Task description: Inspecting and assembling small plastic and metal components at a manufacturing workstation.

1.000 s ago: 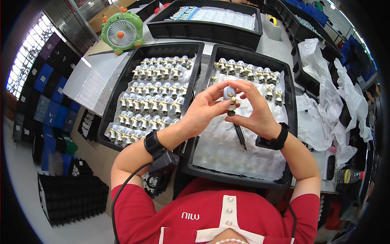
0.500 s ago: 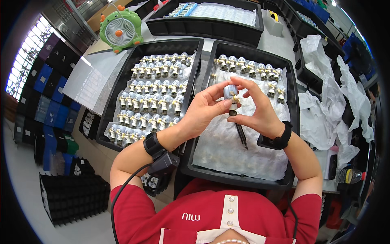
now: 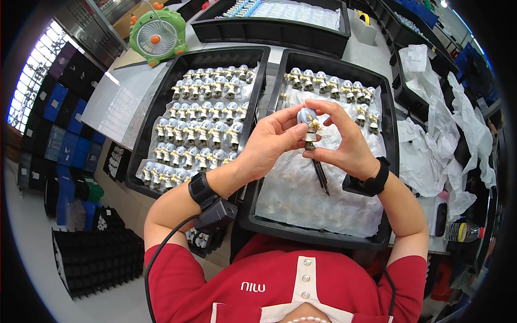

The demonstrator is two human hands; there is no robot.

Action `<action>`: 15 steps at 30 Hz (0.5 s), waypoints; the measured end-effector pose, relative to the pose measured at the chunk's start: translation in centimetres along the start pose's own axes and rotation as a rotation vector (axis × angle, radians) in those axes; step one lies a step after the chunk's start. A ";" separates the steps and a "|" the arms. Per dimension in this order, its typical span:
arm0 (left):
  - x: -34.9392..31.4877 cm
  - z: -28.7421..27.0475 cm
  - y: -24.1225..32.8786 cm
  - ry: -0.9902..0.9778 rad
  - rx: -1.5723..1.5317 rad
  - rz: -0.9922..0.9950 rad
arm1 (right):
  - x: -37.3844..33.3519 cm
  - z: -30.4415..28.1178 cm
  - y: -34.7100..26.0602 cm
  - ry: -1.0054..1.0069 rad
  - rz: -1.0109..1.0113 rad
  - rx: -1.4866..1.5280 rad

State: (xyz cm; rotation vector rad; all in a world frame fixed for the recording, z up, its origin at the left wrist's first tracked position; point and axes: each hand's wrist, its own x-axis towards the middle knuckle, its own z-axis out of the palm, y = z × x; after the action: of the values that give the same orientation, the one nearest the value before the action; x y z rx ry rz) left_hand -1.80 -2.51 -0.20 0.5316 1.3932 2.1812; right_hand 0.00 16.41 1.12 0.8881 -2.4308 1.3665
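Above the right tray, a small figurine (image 3: 308,126) with pale blue-grey hair, a light outfit and dark boots is held upright between my hands. My left hand (image 3: 272,141) pinches its side with thumb and fingers. Curved around the other side, my right hand (image 3: 347,142) has a finger at the head and its thumb by the boots. A pair of thin black pointed tools (image 3: 321,177) shows below the right thumb; I cannot tell whether they lie on the paper or are held. Similar figurines (image 3: 334,86) stand in rows at the tray's far end.
White paper-like lining (image 3: 318,210) covers the right black tray (image 3: 392,134). The left black tray (image 3: 141,134) carries many figurines in rows. Behind stand a green frog-shaped fan (image 3: 158,35) and another black tray (image 3: 269,29). Crumpled white sheets (image 3: 423,156) and a bottle (image 3: 462,232) are at right.
The figurine has turned slightly in my fingers, showing more of its light body. Both hands stay in nearly the same place, and the view has shifted a little.
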 end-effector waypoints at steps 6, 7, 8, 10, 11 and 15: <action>0.1 -0.2 -0.2 0.008 0.005 -0.021 | 0.1 -0.1 0.0 0.001 0.004 0.000; 0.1 -0.2 -0.2 0.008 0.005 -0.022 | 0.1 -0.1 0.1 -0.001 0.004 -0.001; 0.1 -0.2 -0.3 0.014 0.008 -0.028 | 0.1 -0.1 0.0 0.000 0.004 -0.001; 0.0 -0.2 -0.4 0.019 0.012 -0.034 | 0.1 -0.1 -0.1 -0.002 0.007 0.000; 0.0 -0.3 -0.4 0.016 0.011 -0.034 | 0.1 -0.1 0.0 -0.002 0.007 0.000; 0.0 -0.3 -0.4 0.020 0.003 -0.036 | 0.0 -0.1 0.0 -0.001 0.007 0.002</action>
State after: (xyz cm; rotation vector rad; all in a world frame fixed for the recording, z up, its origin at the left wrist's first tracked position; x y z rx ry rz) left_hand -1.90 -2.55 -0.68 0.4828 1.4063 2.1616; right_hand -0.05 16.51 1.18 0.8818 -2.4358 1.3721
